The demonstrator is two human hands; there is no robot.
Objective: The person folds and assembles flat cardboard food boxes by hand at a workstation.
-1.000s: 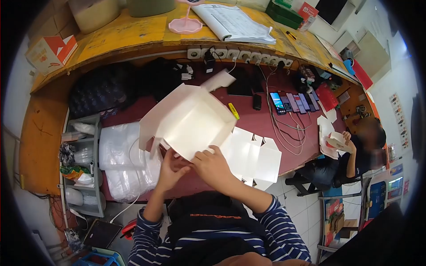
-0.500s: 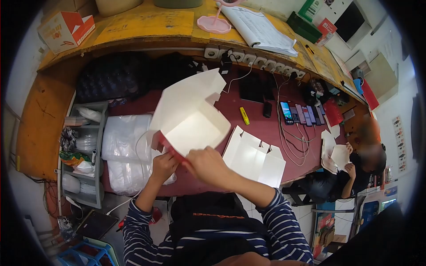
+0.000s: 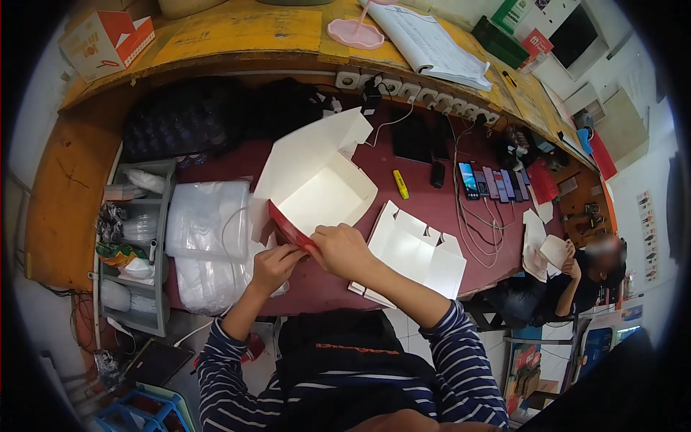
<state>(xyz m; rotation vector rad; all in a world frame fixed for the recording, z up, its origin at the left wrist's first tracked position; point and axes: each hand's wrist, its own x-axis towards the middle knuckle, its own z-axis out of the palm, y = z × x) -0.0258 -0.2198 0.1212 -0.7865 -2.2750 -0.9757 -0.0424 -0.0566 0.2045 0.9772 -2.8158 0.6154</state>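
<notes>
An open cardboard box (image 3: 327, 194), white inside and red on its near outer wall, is tilted toward me above the table. My left hand (image 3: 276, 268) pinches the near red wall at its lower left corner. Just to its right, my right hand (image 3: 338, 250) grips the same wall, fingers curled over the edge. The box's large lid flap stands up at the back left. Beside my right forearm lie flat, unfolded white box blanks (image 3: 419, 252) with cut tabs. My fingertips partly hide the corner they hold.
Clear plastic bags (image 3: 209, 223) are stacked at left beside a grey organizer (image 3: 162, 288). A yellow highlighter (image 3: 400, 184), several phones (image 3: 469, 180) and cables lie to the right. Another person (image 3: 576, 270) holds white card at far right. A yellow shelf (image 3: 237, 36) overhangs the back.
The box has shifted slightly right, and more of its red wall shows. My hands have moved along with it, staying on the near wall. The other person's card has also moved.
</notes>
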